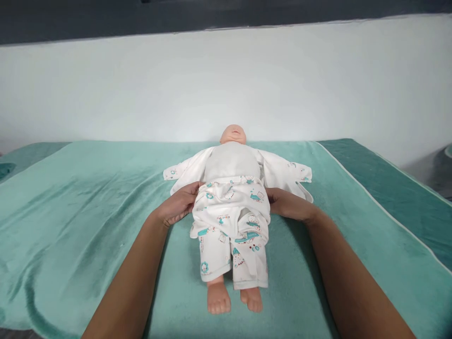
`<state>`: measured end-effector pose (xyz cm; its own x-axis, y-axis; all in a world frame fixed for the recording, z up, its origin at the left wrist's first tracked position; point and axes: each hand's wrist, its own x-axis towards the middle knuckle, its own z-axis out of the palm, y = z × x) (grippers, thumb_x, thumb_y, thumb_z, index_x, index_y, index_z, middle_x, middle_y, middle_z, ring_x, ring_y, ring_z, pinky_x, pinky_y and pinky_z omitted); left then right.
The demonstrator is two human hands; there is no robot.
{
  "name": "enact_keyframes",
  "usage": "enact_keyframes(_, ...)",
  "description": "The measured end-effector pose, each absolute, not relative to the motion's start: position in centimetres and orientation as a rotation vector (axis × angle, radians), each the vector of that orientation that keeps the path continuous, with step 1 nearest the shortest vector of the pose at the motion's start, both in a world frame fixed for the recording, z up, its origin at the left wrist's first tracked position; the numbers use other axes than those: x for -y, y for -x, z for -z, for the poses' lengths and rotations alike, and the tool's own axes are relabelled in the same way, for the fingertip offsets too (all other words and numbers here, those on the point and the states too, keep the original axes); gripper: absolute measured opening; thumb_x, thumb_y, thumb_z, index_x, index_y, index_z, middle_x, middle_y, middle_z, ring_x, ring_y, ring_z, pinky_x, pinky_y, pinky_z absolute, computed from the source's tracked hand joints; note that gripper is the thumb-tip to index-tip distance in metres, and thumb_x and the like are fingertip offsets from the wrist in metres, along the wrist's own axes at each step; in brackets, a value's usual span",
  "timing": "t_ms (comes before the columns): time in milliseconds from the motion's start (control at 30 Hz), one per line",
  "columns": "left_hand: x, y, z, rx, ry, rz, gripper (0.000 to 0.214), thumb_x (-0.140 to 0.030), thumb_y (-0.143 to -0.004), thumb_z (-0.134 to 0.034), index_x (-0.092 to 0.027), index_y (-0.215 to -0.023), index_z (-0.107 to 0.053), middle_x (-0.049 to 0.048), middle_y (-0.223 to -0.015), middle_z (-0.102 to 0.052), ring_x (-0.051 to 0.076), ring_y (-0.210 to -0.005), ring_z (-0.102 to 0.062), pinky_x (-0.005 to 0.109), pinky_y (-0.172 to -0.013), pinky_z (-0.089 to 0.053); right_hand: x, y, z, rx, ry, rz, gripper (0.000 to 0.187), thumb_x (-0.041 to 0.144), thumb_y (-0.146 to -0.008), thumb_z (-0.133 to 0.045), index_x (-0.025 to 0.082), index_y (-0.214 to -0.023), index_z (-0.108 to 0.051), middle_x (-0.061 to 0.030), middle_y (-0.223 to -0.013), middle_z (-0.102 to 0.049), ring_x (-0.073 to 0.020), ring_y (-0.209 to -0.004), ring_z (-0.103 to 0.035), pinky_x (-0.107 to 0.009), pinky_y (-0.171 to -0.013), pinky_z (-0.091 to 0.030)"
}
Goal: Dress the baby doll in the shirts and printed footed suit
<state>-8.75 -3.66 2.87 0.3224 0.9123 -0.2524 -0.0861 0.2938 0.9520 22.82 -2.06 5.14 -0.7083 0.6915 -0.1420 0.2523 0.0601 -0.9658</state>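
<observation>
A baby doll (233,134) lies on its back on a teal blanket (88,202), feet toward me. It wears white printed trousers (231,221), and a matching white shirt (282,172) lies open under it with sleeves spread. My left hand (178,205) grips the left side of the trousers' waistband at the doll's hip. My right hand (287,203) holds the waistband on the right side. Both hands' fingers curl around the fabric edge, partly hidden behind it.
The blanket covers a bed or table that ends at a white wall (226,84) behind the doll's head. A darker green cover (399,188) shows along the right side. Bare blanket stretches widely to the left and right of the doll.
</observation>
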Motion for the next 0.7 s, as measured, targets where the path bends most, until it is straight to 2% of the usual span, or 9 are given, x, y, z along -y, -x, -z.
enact_keyframes(100,3.7,8.8,-2.8,-0.995,-1.095,-0.817,0.048,-0.016,-0.067,-0.077,-0.019,-0.114,-0.066,0.0045,-0.099,-0.072,0.014,-0.081,-0.067,0.021,-0.067,-0.055,2.0,-22.9,-5.0,1.969,0.926,-1.705,0.026,0.033,-0.073,-0.076,0.021,-0.096,-0.076,-0.0016,-0.098,-0.075,-0.023,-0.094,-0.067,-0.043,-0.097,-0.05)
enact_keyframes(233,3.7,8.9,-2.5,-0.951,-1.126,-0.763,0.062,-0.015,-0.061,-0.083,-0.021,-0.12,-0.065,0.0065,-0.098,-0.075,0.02,-0.087,-0.071,0.027,-0.072,-0.058,2.0,-23.0,-4.5,1.931,0.958,-1.698,0.019,0.026,-0.075,-0.071,0.02,-0.093,-0.076,-0.0008,-0.093,-0.075,-0.0201,-0.087,-0.067,-0.038,-0.088,-0.052)
enact_keyframes(367,3.8,8.9,-2.3,-0.939,-1.124,-0.772,0.059,-0.016,-0.059,-0.086,-0.02,-0.114,-0.069,0.0078,-0.093,-0.076,0.023,-0.085,-0.073,0.026,-0.067,-0.058,2.1,-22.7,-4.4,1.867,1.117,-1.701,0.02,0.023,-0.074,-0.066,0.019,-0.091,-0.075,-0.0006,-0.082,-0.072,-0.0181,-0.079,-0.066,-0.033,-0.074,-0.054)
enact_keyframes(500,3.9,8.3,-2.2,-0.912,-1.071,-0.783,0.057,-0.018,-0.054,-0.089,-0.019,-0.108,-0.071,0.008,-0.09,-0.077,0.024,-0.083,-0.074,0.026,-0.065,-0.058,2.0,-22.1,-4.6,1.883,1.202,-1.615,0.013,0.023,-0.07,-0.066,0.019,-0.08,-0.074,-0.0007,-0.068,-0.068,-0.0177,-0.068,-0.061,-0.031,-0.064,-0.053)
enact_keyframes(700,4.0,7.6,-1.5,-0.904,-0.975,-0.82,0.057,-0.022,-0.053,-0.091,-0.02,-0.106,-0.071,0.0074,-0.087,-0.077,0.027,-0.084,-0.074,0.027,-0.062,-0.058,1.4,-21.6,-3.9,2.014,1.178,-1.398,0.009,0.025,-0.068,-0.068,0.018,-0.073,-0.07,-0.0012,-0.066,-0.068,-0.0196,-0.067,-0.058,-0.032,-0.06,-0.05)
